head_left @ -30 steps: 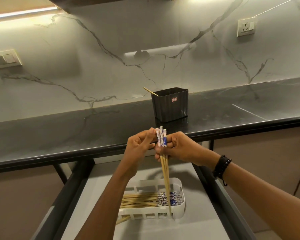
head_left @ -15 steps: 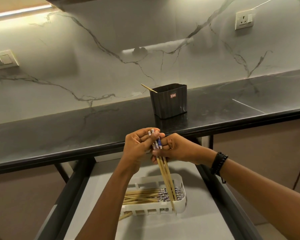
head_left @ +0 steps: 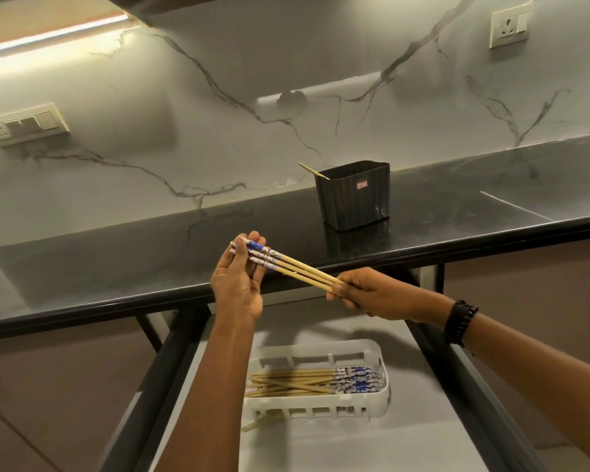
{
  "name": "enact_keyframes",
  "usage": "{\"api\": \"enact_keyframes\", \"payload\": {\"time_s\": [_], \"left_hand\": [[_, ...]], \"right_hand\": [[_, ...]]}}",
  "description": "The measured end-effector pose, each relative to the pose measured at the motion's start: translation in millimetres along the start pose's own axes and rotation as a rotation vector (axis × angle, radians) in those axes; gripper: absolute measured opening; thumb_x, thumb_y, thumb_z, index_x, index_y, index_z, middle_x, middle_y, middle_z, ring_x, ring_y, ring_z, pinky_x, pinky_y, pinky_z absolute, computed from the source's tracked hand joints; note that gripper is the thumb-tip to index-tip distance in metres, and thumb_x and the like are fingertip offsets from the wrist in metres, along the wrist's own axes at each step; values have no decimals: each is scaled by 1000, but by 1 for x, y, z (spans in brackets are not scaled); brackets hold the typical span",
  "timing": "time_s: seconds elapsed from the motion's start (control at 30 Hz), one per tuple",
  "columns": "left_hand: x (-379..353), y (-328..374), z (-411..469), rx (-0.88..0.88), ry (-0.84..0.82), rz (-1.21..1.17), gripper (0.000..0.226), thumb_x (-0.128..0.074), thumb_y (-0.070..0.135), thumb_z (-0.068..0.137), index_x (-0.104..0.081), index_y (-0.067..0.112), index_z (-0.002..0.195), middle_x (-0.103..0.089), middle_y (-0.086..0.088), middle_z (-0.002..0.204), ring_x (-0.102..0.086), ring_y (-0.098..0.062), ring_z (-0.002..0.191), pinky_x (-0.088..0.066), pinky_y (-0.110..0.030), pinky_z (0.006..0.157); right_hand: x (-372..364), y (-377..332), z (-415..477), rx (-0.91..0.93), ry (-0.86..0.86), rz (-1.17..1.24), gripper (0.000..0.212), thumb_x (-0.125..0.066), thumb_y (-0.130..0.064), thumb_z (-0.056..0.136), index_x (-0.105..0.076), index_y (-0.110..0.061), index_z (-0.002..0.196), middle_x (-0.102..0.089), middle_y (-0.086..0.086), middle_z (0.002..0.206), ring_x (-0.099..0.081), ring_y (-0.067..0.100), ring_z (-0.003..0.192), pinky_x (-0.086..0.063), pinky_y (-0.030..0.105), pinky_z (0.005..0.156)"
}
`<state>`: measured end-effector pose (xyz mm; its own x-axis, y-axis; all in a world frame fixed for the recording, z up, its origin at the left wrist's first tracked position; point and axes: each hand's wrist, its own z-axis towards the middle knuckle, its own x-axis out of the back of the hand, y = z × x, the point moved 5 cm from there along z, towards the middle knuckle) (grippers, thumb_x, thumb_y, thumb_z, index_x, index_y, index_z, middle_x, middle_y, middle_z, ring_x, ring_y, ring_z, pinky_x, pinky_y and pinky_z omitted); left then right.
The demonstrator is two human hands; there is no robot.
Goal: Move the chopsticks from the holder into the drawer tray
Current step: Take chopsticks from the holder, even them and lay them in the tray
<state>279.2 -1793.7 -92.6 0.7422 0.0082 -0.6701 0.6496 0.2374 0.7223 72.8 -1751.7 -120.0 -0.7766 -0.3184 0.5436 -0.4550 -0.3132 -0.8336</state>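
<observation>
Head view: the left hand (head_left: 239, 284) and the right hand (head_left: 372, 296) hold three chopsticks (head_left: 297, 267) between them, in the air over the front edge of the dark table (head_left: 150, 253). The left fingers (head_left: 260, 240) curl round the blue-and-white patterned ends, with the thumb laid across them. The right fingers (head_left: 338, 289) pinch the plain wooden tips. The sticks lie side by side and slope down from the left fingers to the right fingers.

Beyond the right fingers, further back on the table, stands the black holder (head_left: 353, 195), upright and well apart from both hands. A single chopstick (head_left: 312, 170) leans out over its left rim.

Below both sets of fingers, the drawer (head_left: 355, 444) stands open, and the white slotted tray (head_left: 384, 396) sits on its floor. A pile of chopsticks (head_left: 314, 383) lies lengthwise in the tray, with the patterned ends towards the side under the right fingers. One wooden tip (head_left: 263, 422) pokes out through the near wall of the tray onto the drawer floor.

A dark beaded bracelet (head_left: 460, 321) circles the right wrist. On the marble wall behind the table, a switch plate (head_left: 28, 126) sits far off to the side of the left fingers, and a socket (head_left: 510, 25) is high above the right fingers.
</observation>
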Motion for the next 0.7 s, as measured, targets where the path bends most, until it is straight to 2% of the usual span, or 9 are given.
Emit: {"api": "enact_keyframes", "payload": {"time_s": [0.1,0.27,0.37,0.43,0.5,0.57,0.63,0.7], "left_hand": [[-5,-7,-1,49,-67,73,26,-50,18,99,-61,2,116,-73,-12,106,-72,-24,96,-61,-37,80],[-27,-33,-18,168,-316,248,30,-40,26,103,-58,6,118,-74,-11,106,-71,-26,100,-60,-32,72],[-29,-36,-20,150,-337,282,29,-36,28,104,-55,7,107,-72,-6,84,-72,-23,81,-60,-34,71],[-30,-34,-19,124,-318,280,29,-33,30,105,-52,10,98,-60,-3,69,-64,-18,64,-58,-33,67],[-31,-31,-18,96,-289,268,30,-30,33,105,-49,13,92,-50,1,61,-52,-13,53,-53,-28,57],[-32,-29,-17,88,-278,297,32,-28,34,106,-47,14,91,-44,4,59,-43,-10,48,-44,-24,49],[-35,-34,-20,102,-319,418,33,-27,36,105,-47,13,92,-42,5,59,-38,-8,47,-39,-22,46],[-39,-42,-26,113,-425,633,32,-30,37,105,-50,14,94,-43,8,59,-39,-6,47,-38,-20,46]], "right_hand": [[-1,-1,0,-19,8,29,25,-38,-23,104,-62,-15,103,-46,-5,70,-41,1,53,-39,13,51],[-7,2,0,-61,-11,101,28,-35,-25,105,-60,-12,106,-45,-3,72,-40,4,56,-38,17,52],[-14,0,0,-86,-81,106,32,-37,-26,105,-59,-5,111,-49,-1,72,-45,6,55,-43,18,52],[-14,-4,-2,-54,-112,11,38,-41,-32,103,-61,0,110,-59,11,78,-58,13,65,-55,23,63],[-6,-6,-4,-10,-41,13,43,-43,-36,100,-63,3,107,-66,23,96,-64,23,81,-57,36,81],[10,-5,-5,15,135,102,44,-45,-37,99,-64,2,105,-66,26,103,-64,30,88,-54,45,89],[21,-2,-4,27,292,207,39,-46,-36,98,-64,-3,107,-69,20,102,-64,30,94,-54,41,90],[22,0,-1,14,336,386,37,-46,-38,98,-63,-9,113,-70,8,105,-64,23,105,-52,34,90]]}}
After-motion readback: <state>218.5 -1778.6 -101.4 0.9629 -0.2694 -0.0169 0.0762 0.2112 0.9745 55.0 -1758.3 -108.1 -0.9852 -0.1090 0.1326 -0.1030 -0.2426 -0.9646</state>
